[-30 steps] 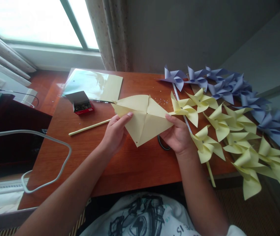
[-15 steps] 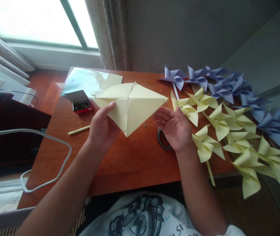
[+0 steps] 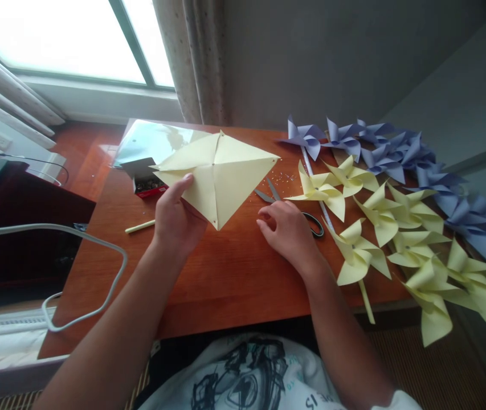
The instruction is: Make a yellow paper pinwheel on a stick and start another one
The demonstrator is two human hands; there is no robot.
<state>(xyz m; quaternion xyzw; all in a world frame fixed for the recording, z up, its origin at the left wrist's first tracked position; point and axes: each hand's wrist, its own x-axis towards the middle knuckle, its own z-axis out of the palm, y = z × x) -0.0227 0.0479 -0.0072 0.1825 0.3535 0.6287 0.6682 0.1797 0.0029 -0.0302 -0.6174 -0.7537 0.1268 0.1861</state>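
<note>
A creased yellow paper sheet (image 3: 236, 179) hangs above the far half of the desk (image 3: 229, 290), its left side clamped in the left grip (image 3: 177, 225), thumb on top and fingers beneath. Slits run inward from its corners, and small dark dots mark its middle and some tips.

Around it, a clear sleeve (image 3: 148, 136) lies at the desk's far left corner, with a red box (image 3: 151, 192) of small metal pieces in front, lid raised; the sheet covers part of both. A yellow paper stick (image 3: 141, 226) points towards the left edge, its other end hidden behind the left grip. Open scissors (image 3: 274, 190) lie right of centre, crowded by the right grip (image 3: 288, 230), which hides much of their handles. White specks (image 3: 284, 177) dot the wood towards the far edge. Yellow pinwheels (image 3: 356, 250) crowd the right edge, and purple pinwheels (image 3: 382, 162) line the far right corner.

Half a second ago the right grip was spread palm up beside the sheet; now it is palm down, fingers curled. A small piece that lay just before those fingers no longer shows; whether they hold it, I cannot tell. The sheet sits slightly farther left.
</note>
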